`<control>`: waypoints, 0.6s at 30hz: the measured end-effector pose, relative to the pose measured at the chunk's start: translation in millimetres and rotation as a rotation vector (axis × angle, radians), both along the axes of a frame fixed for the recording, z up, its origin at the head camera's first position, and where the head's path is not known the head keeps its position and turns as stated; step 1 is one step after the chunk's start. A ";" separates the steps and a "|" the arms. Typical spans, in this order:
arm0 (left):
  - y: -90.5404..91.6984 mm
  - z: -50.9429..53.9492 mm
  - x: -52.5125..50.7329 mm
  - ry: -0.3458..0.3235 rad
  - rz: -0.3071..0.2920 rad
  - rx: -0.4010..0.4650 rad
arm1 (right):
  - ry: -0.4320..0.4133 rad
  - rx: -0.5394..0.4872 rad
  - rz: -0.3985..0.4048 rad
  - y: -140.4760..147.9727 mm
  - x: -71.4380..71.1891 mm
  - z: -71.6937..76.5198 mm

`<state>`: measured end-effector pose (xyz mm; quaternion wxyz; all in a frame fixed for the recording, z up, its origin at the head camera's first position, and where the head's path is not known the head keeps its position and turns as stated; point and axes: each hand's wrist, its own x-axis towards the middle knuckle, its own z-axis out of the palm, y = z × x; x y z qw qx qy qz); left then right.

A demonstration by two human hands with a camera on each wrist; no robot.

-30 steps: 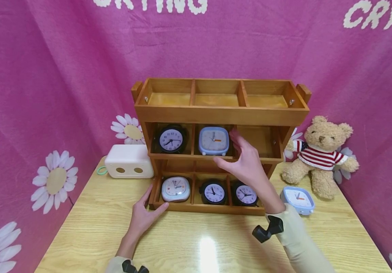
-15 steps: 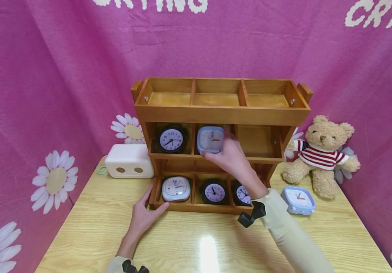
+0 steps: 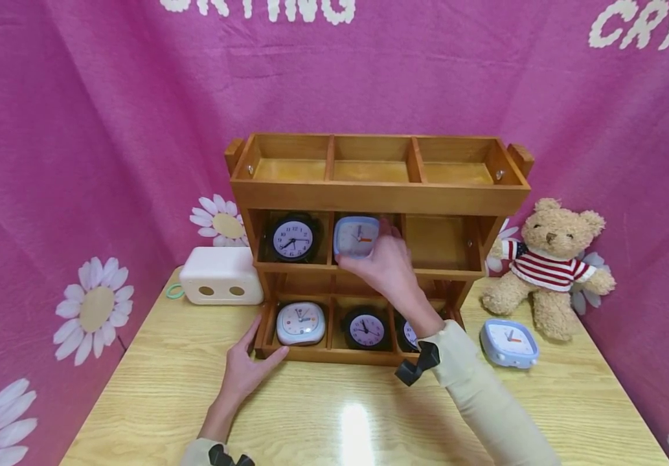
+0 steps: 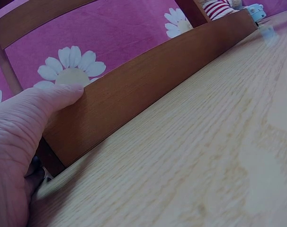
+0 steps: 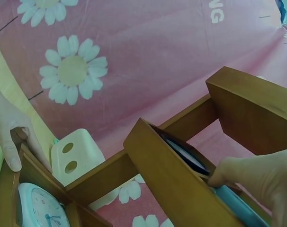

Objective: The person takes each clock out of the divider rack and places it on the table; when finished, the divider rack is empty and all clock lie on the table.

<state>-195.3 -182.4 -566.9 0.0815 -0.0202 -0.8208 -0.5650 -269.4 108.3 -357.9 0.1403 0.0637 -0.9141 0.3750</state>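
My right hand grips a blue square clock in the middle compartment of the wooden rack's second tier, thumb at its lower front edge, fingers at its right side. In the right wrist view my right hand has its thumb on the blue clock's edge. Spread around the lower left corner of the rack, my left hand holds the bottom tier; its thumb lies on the front board in the left wrist view. A black round clock stands left of the blue one.
The bottom tier holds a white-blue clock, a black clock and another black clock partly behind my right arm. A blue clock and a teddy bear are at the right; a white box is at the left.
My right hand has moved left and closed round the blue clock, which has shifted slightly left in its compartment. My left hand stays at the rack's corner.
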 end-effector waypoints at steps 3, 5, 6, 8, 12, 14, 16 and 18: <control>-0.6 0.9 0.3 0.003 -0.003 0.003 | 0.041 0.009 -0.019 -2.2 -1.8 -1.6; -0.4 0.7 0.5 0.002 -0.002 0.005 | 0.064 0.016 -0.032 -2.4 -2.7 -2.8; -0.3 1.1 0.6 0.001 -0.002 0.004 | 0.073 0.019 -0.035 -2.5 -2.9 -3.3; -0.2 1.2 0.4 0.003 -0.001 0.004 | 0.086 0.016 -0.037 -2.5 -3.5 -3.8; -0.3 1.1 -0.6 0.008 0.001 0.001 | 0.115 0.013 -0.038 -2.9 -4.1 -4.4; -0.3 0.7 -0.6 0.010 0.002 -0.001 | 0.130 0.010 -0.040 -3.4 -4.1 -4.6; -0.2 0.6 -0.5 0.009 0.001 0.000 | 0.141 0.007 -0.040 -3.9 -3.3 -4.7; -0.2 0.4 -0.3 0.008 0.002 0.000 | 0.152 0.002 -0.039 -4.3 -2.3 -5.0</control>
